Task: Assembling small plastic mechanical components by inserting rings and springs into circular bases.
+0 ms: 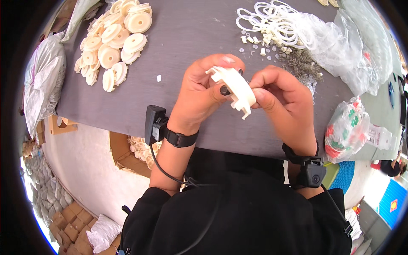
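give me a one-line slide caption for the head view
Both hands, left hand and right hand, hold a cream plastic disc part above a grey table.

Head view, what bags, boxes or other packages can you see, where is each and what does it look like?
Clear bag: table's far right, crumpled, see-through.
Small bag: table's right edge, clear, red and green pieces inside.
Silver bag: left of table, grey, crumpled.
Cardboard boxes: floor, lower left, brown, stacked.

Two hands, left hand (199, 95) and right hand (284, 106), share one cream plastic wheel (234, 88). Roughly twenty cream discs (111, 42) piled. One heap of white rings (272, 19). Two wrist devices (155, 124).
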Demonstrator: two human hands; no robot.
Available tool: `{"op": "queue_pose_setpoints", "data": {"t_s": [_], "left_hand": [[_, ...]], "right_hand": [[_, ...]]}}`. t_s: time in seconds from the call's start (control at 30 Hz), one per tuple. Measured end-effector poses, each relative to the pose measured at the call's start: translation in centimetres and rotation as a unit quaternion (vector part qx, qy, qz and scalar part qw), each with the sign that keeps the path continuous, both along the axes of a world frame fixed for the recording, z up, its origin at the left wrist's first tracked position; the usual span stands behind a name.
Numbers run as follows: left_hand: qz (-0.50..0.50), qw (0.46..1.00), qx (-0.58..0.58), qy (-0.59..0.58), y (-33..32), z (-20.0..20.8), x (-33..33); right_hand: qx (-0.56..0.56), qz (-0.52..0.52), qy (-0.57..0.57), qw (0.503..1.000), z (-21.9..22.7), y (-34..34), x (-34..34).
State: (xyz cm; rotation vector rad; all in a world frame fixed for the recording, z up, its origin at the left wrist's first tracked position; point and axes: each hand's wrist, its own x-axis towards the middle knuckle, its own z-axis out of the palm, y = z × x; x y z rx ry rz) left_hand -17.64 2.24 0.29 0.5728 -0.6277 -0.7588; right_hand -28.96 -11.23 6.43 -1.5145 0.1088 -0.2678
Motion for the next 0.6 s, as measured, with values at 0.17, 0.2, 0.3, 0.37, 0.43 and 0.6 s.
{"op": "queue_pose_setpoints", "data": {"t_s": [0.17,0.2,0.3,0.37,0.43,0.6], "left_hand": [[-0.021,0.998,-0.037,-0.046,-0.2,-0.1,0.4],[-0.023,0.998,-0.042,-0.045,-0.3,-0.2,0.4],[-0.031,0.997,-0.05,-0.052,-0.2,-0.1,0.7],[-0.04,0.996,-0.055,-0.058,-0.2,0.0,0.8],[-0.042,0.996,-0.076,-0.017,-0.2,0.0,0.9],[-0.081,0.991,-0.093,0.058,0.1,-0.2,1.1]], "right_hand": [[0.155,0.006,-0.037,0.987,-0.8,0.3,0.0],[0.113,-0.007,-0.044,0.993,-0.8,0.4,0.0],[0.003,-0.024,-0.063,0.998,-1.3,-0.1,-0.1],[-0.065,-0.031,-0.075,0.995,-1.3,-0.2,0.0],[-0.082,-0.03,-0.123,0.989,-1.0,-0.1,0.1],[-0.157,-0.021,-0.146,0.976,-0.7,0.1,0.2]]}}
